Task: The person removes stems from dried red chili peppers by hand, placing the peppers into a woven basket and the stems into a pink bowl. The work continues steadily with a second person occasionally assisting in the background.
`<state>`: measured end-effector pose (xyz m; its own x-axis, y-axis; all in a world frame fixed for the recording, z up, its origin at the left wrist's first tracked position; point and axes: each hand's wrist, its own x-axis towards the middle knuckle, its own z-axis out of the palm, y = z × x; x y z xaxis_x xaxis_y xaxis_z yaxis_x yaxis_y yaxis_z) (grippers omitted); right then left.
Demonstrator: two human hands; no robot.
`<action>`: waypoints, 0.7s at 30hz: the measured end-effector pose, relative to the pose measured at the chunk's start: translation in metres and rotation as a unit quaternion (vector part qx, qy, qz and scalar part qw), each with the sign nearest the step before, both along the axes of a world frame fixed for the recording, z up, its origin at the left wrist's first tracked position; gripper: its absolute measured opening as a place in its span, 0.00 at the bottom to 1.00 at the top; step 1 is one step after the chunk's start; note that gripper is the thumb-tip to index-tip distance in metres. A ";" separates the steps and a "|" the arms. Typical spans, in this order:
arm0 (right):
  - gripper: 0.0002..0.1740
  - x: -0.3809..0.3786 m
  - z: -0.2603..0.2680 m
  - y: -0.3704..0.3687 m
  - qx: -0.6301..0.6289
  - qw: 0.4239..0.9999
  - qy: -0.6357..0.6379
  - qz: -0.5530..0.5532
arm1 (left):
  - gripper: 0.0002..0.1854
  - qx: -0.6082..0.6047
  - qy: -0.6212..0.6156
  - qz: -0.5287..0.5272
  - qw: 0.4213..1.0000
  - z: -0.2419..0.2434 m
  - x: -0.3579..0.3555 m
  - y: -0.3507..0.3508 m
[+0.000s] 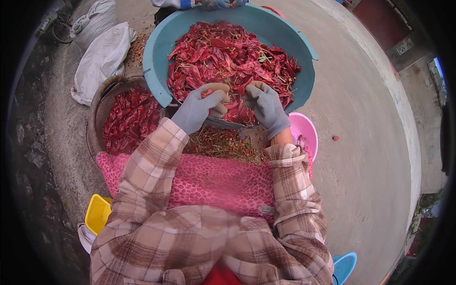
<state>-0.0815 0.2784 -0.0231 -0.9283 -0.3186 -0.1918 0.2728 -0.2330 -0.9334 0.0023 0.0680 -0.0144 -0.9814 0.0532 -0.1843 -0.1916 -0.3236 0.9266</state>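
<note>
A broad blue-green plastic tub (154,60) with a broken rim stands in front of me, heaped with dried red chili peppers (221,53) and their thin stems. Over its near side is my left hand (197,107), in a grey knitted glove with a brownish palm coating. Its thumb and fingers are bent, and red shows between and below them; whether that is a held pepper or the heap behind is unclear. My right hand (265,105), gloved alike, faces it a short gap away. Its fingers are curled in, hiding whatever they may pinch.
At left, a woven basket (95,117) holds more chilies, with white sacks (101,58) beyond. Stem scraps (228,144) lie below the tub, before the pink patterned cloth (221,181) on my lap. A pink basin (309,131) stands right. Across the tub are another person's gloved hands (217,4).
</note>
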 end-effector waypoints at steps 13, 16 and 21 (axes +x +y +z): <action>0.14 0.038 0.021 -0.028 0.171 0.899 0.400 0.041 | 0.16 0.163 -0.042 -0.037 0.985 -0.009 -0.009 -0.011; 0.19 0.033 0.026 -0.021 0.010 0.972 0.233 -0.004 | 0.17 0.110 -0.048 0.023 0.993 0.007 -0.004 -0.005; 0.20 0.035 0.030 -0.020 0.177 0.920 0.348 0.003 | 0.19 0.031 0.000 -0.005 0.999 0.012 -0.001 -0.005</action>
<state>-0.0461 0.2586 0.0070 -0.8638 -0.3556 0.3569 -0.4207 0.1193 -0.8993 0.0009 0.0633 -0.0025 -0.9807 0.0751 -0.1807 -0.1957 -0.3792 0.9044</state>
